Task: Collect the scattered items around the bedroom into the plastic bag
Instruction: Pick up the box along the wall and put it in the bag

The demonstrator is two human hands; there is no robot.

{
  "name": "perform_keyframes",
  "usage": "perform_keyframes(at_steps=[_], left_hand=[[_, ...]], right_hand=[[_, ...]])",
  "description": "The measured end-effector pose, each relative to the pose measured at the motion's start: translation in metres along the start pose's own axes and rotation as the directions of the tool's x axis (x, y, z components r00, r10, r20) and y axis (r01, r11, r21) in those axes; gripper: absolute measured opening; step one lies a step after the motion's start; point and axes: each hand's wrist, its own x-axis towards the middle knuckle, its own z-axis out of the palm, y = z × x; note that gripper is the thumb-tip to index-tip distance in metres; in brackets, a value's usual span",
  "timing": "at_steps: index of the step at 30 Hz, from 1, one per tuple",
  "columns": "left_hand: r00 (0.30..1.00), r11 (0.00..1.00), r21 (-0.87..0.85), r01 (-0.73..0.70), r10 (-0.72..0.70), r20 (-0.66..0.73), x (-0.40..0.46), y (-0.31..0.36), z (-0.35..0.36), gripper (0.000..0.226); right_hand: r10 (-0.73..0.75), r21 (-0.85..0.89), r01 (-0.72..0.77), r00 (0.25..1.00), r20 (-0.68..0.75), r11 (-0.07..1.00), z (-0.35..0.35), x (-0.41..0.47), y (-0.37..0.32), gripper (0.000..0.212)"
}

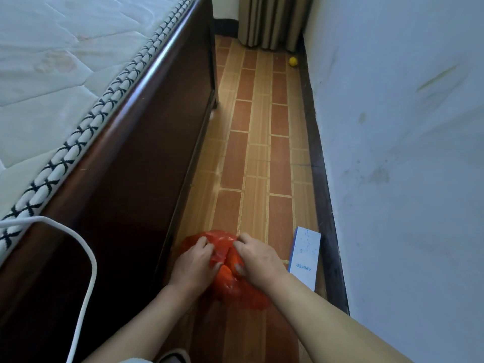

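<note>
A crumpled red plastic bag (222, 286) lies low over the floor between the bed and the wall. My left hand (193, 260) pinches its left edge and my right hand (258, 259) pinches its right edge, both with fingers closed on the film. A white and blue box (305, 255) lies on the floor just right of my right hand, against the skirting. A small yellow ball (293, 61) rests far down the aisle by the wall. What the bag holds is hidden.
A dark wooden bed frame (136, 158) with a white mattress (52, 61) lines the left side. A white cable (87, 258) hangs over it. The white wall (406, 153) bounds the right. Striped curtains (272, 19) close the far end of the narrow tiled floor (256, 153).
</note>
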Motion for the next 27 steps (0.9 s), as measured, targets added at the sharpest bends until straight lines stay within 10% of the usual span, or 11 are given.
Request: perform_keyframes(at_steps=[9,21,27], left_hand=[[0.997,0.995,0.088,0.044,-0.049,0.057,0.000,-0.005,0.001,0.016],[0.887,0.917,0.140,0.373,-0.397,0.237,0.000,-0.004,-0.003,0.078],[0.983,0.980,0.083,0.178,-0.182,0.034,0.005,0.001,-0.013,0.041]], right_hand=[[0.208,-0.221,-0.230,0.971,-0.118,0.948,-0.005,0.010,0.040,0.104],[0.374,-0.156,-0.348,0.907,0.194,0.925,0.007,0.003,0.068,0.121],[0.356,-0.079,-0.348,0.907,0.222,0.934,0.009,0.008,0.066,0.132]])
